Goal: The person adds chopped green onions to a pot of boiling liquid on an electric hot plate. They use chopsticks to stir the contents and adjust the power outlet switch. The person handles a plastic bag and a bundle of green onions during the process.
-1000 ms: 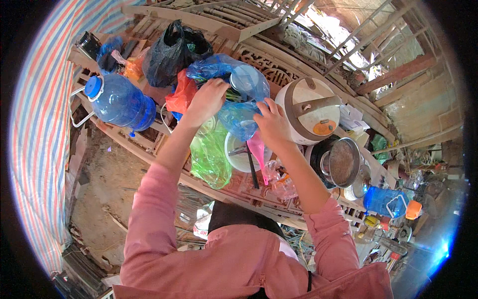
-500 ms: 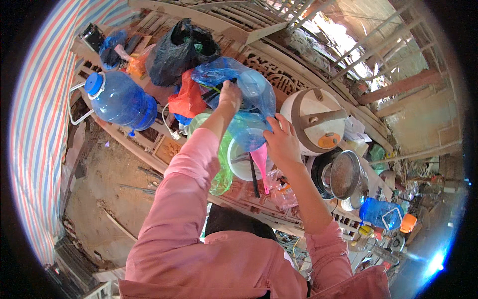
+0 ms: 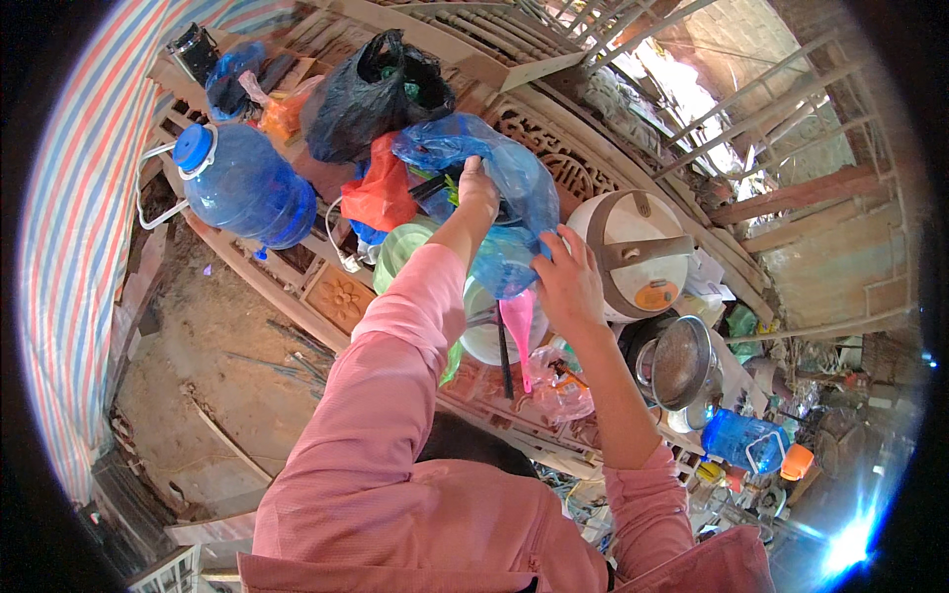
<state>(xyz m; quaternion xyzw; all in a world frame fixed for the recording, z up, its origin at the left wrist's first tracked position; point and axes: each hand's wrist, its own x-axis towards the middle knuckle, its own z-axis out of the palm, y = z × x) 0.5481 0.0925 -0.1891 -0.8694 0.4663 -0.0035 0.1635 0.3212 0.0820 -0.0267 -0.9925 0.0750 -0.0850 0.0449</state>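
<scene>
A crumpled blue plastic bag [image 3: 514,173] lies on a carved wooden bench [image 3: 326,296]. My left hand [image 3: 477,188] reaches into the bag's mouth, fingers closed on its edge next to a dark object inside. My right hand [image 3: 566,277] grips the lower side of the same bag. A red plastic bag [image 3: 381,193] lies just left of it and a black plastic bag [image 3: 376,84] sits behind. Below the blue bag are a white bowl [image 3: 489,336], a pink funnel [image 3: 519,326] and a green plastic bag [image 3: 400,252].
A big blue water jug [image 3: 242,183] stands at the left. A white rice cooker [image 3: 633,252] sits right of my hands, with a metal pot [image 3: 682,366] and a small blue jug [image 3: 741,440] beyond. A striped tarp [image 3: 79,227] hangs on the left above dirt ground [image 3: 208,395].
My left arm has stretched farther up into the blue bag, and the right hand has shifted along the bag's lower side. The view has tilted slightly.
</scene>
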